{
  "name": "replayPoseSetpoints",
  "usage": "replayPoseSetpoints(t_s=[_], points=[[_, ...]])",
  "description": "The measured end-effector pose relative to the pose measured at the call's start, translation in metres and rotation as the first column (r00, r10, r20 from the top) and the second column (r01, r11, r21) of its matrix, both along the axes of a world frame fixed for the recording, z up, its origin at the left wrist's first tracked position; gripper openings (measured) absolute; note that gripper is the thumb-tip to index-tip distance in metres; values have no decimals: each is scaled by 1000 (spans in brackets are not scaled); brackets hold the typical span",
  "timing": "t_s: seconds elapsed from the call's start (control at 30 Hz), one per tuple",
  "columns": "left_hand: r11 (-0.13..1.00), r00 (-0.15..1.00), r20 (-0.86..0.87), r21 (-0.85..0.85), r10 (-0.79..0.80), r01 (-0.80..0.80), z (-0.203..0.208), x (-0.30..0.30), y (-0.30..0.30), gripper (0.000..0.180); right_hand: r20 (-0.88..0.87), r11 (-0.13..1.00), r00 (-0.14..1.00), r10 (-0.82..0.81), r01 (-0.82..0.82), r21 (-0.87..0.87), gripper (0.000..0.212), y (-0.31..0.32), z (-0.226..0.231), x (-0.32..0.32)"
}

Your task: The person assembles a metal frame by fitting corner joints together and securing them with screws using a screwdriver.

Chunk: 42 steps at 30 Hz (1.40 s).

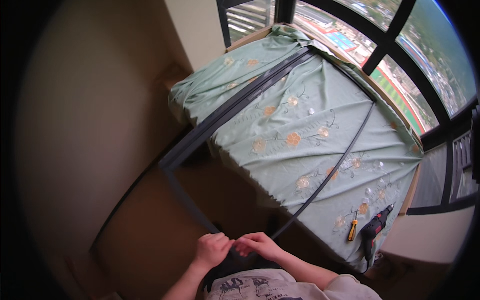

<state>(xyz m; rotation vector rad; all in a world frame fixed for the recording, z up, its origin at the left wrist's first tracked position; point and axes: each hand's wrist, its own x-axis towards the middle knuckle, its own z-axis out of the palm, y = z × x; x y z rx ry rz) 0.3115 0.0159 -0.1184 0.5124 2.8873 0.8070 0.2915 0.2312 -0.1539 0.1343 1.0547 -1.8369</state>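
Note:
A large dark rectangular frame of thin bars lies partly on a cloth-covered surface, and its near corner reaches my body. My left hand is closed over the frame's near bar, close to that corner. Beside it, my right hand has its fingers bent and pinched together, almost touching the left fingertips. What the right fingers hold, if anything, is hidden. Along the frame's left side run several wide dark strips, laid side by side and jutting past the cloth's edge.
The pale green cloth with embroidered flowers covers the surface below the windows. A black and red power drill and a yellow-handled screwdriver lie at its right end. Small clear plastic bits are scattered there. A wall stands left.

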Motion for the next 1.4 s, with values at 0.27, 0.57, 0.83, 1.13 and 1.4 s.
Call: replayPoseSetpoints(t_s=[0.27, 0.57, 0.83, 1.13, 1.4], points=[[997, 980, 193, 76, -46, 31, 42, 61, 27, 23, 56, 861, 868, 494, -480, -166, 22, 12, 2, 6], [926, 906, 286, 302, -314, 225, 52, 39, 57, 28, 4, 812, 815, 580, -578, -82, 9, 58, 18, 5], [981, 981, -107, 127, 162, -148, 23, -148, 48, 22, -179, 817, 926, -334, 379, 436, 10, 232, -28, -81], [722, 872, -181, -498, 455, -480, -92, -347, -56, 105, -602, 124, 454, -657, 853, 508, 14, 489, -101, -359], [769, 844, 3, -413, 537, -488, -136, -407, -63, 89, -803, -208, 527, -279, 783, 586, 22, 605, -131, -540]])
